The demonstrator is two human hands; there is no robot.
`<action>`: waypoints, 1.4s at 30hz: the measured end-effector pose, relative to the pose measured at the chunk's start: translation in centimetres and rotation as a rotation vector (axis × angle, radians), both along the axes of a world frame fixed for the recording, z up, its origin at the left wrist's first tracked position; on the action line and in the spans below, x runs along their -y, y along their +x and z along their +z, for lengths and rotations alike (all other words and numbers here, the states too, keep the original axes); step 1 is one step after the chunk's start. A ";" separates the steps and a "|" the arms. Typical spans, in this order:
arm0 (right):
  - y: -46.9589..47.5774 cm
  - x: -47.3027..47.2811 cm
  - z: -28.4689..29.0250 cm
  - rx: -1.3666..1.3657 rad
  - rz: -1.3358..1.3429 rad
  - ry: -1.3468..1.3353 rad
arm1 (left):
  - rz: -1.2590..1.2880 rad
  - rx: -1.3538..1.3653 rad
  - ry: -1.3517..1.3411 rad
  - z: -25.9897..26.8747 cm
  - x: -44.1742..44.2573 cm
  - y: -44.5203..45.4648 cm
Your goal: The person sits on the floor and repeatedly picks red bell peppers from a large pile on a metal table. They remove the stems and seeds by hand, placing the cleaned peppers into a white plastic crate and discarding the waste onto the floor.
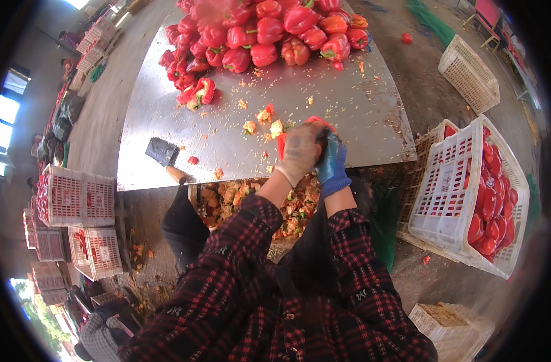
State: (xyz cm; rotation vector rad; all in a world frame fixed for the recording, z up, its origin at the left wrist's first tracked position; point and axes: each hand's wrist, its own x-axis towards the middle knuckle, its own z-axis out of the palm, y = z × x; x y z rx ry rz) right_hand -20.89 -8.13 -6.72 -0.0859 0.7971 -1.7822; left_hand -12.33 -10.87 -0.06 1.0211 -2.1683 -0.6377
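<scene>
Over the table's near edge, my left hand [298, 149] in a pale, stained glove and my right hand [333, 159] in a blue coated glove are pressed together. Between them they grip a red bell pepper [281, 145], mostly covered by the fingers; red flesh shows left of the left hand and above both. The left hand is slightly blurred. Just beyond lie pale seed cores [276, 129] and scattered seeds. A cleaver [161, 151] with a wooden handle rests to the left, its handle at the edge. Whole red bell peppers [266, 31] are heaped at the far side.
The metal table [239, 158] has a sharp near edge. Below it, between my knees, is a container of pepper cores [230, 201]. A white crate [443, 181] of red peppers stands right; stacked crates [81, 194] stand left. A person [99, 330] is at lower left.
</scene>
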 end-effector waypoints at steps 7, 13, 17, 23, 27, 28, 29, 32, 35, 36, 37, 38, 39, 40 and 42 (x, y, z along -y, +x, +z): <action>1.5 -0.9 2.9 0.051 0.012 0.044 | -0.189 0.189 -0.002 1.3 3.1 2.6; 1.4 -1.2 3.1 0.092 0.120 -0.143 | -0.129 -1.013 1.071 2.1 4.3 3.2; 1.3 -1.2 2.7 0.112 0.060 -0.055 | 0.219 -0.509 0.408 -1.9 6.0 10.9; 0.3 -1.2 0.6 0.057 0.035 -0.064 | 0.170 0.609 -0.416 1.9 -1.4 7.2; 1.0 -1.7 1.2 -0.004 0.052 -0.062 | 0.158 0.686 -0.501 -3.1 -1.1 6.7; 1.1 -1.8 1.9 -0.016 0.044 -0.048 | 0.172 0.644 -0.447 -3.9 -0.5 7.1; 1.2 -1.9 2.5 -0.028 0.036 -0.035 | 0.186 0.602 -0.392 -4.7 0.1 7.5; -0.1 -1.9 1.6 0.082 0.000 0.007 | 0.295 0.416 -0.043 -3.4 0.9 8.1; 1.4 -1.6 3.7 0.075 0.006 0.017 | 0.326 -0.302 0.415 -4.3 3.3 14.5; 1.0 -1.6 3.1 0.022 0.012 0.062 | 0.326 -0.581 0.640 -2.7 3.3 14.4; 0.5 -1.7 2.5 -0.032 0.013 0.108 | 0.315 -0.858 0.868 0.1 2.9 13.9; 0.8 -1.6 1.9 -0.095 0.038 0.174 | 0.128 -0.966 0.891 1.9 2.6 14.5; 1.0 -1.9 1.9 -0.147 0.071 0.180 | -0.061 -1.074 0.907 4.0 2.2 14.9; 1.1 -2.1 2.0 -0.200 0.104 0.186 | -0.089 -1.320 0.950 8.0 0.5 13.2; 2.8 -2.4 2.9 -0.257 0.149 0.143 | -0.264 -1.415 0.945 7.6 -0.2 13.9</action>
